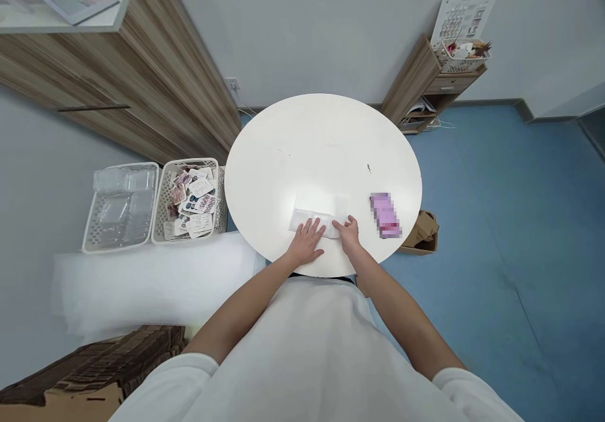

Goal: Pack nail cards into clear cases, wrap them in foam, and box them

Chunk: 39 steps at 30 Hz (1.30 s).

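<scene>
A strip of thin, translucent white wrapping sheet (306, 214), apparently folded, lies on the white oval table (321, 138) near its front edge. My left hand (306, 243) rests flat over the middle of the strip with fingers spread. At the strip's right end is my right hand (348, 233), its fingers curled and its thumb against the sheet. Whatever may lie inside the folds cannot be made out. To the right of my right hand, apart from it, sits a blurred pink-purple rectangular item (385, 215).
Left of the table stand a white basket of printed cards (217, 186) and another of clear plastic boxes (155, 205). A stack of white sheets (155, 283) lies in front of them. A cardboard box (418, 250) stands on the floor at right; a wooden cabinet (411, 75) is behind.
</scene>
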Motion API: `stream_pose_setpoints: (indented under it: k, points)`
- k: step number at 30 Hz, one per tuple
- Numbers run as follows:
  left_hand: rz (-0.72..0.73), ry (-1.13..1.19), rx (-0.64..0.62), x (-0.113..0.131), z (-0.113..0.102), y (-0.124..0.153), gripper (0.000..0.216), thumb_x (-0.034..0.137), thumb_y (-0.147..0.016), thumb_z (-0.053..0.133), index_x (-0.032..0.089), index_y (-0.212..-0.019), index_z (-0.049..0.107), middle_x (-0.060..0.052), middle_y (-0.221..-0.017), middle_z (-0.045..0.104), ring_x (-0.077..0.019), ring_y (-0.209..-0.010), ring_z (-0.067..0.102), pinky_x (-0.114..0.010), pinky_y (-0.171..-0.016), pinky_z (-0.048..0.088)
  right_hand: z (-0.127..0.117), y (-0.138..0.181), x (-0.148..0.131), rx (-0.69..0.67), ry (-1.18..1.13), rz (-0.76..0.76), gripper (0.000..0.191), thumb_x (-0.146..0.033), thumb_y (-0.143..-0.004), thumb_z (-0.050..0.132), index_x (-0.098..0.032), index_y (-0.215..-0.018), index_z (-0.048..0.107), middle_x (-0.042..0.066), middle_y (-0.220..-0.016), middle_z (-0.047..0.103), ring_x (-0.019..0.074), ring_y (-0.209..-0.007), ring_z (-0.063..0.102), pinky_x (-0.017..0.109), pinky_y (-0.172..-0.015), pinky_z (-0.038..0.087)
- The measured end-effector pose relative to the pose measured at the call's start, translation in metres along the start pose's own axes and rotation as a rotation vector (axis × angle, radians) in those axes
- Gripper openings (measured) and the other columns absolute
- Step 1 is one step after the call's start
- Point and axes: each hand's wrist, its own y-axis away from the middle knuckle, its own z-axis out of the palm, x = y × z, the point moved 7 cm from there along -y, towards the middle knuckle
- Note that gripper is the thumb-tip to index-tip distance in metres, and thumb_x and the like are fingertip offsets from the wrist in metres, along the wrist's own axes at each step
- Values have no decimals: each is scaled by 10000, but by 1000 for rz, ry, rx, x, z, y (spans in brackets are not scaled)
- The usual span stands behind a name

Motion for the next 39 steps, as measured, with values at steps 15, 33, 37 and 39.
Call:
stream_pose_setpoints:
  k: [15, 33, 37, 39]
  points:
    - [125, 19, 1, 26, 10, 29, 706, 391, -699, 585, 308, -1324, 269, -101, -1374, 301, -323, -1265, 226, -546, -1010, 74, -19, 31, 28, 102, -47, 79, 336, -263, -622, 523, -183, -945, 470, 71, -907, 599, 168, -715, 581, 259, -547, 478]
    - [103, 98, 67, 38, -7, 31, 686, 371, -760, 474, 182, -1357, 194, -110, -1422, 221, -290, -1310, 149, -487, -1046, 104, 14, 22, -11, -294, 117, -41, 254, -166, -731, 422, -148, -958, 534, 62, -827, 608, 145, -734, 608, 287, -674, 513]
    - [70, 13, 14, 38, 0, 32, 612, 321, -781, 450, 186, -1343, 250, -112, -1362, 349, -275, -1304, 187, -482, -1051, 85, 6, 12, -21, -337, 364, -184, 275, -158, -710, 473, -181, -948, 610, 62, -919, 604, 188, -847, 576, 351, -800, 454]
    - [72, 0, 2, 38, 4, 36, 625, 286, -782, 438, 185, -1357, 217, -106, -1380, 323, -263, -1304, 191, -465, -1054, 90, 3, 16, -25, -333, 522, -328, 316, -166, -700, 511, -200, -996, 617, 85, -1063, 556, 233, -991, 515, 384, -883, 394]
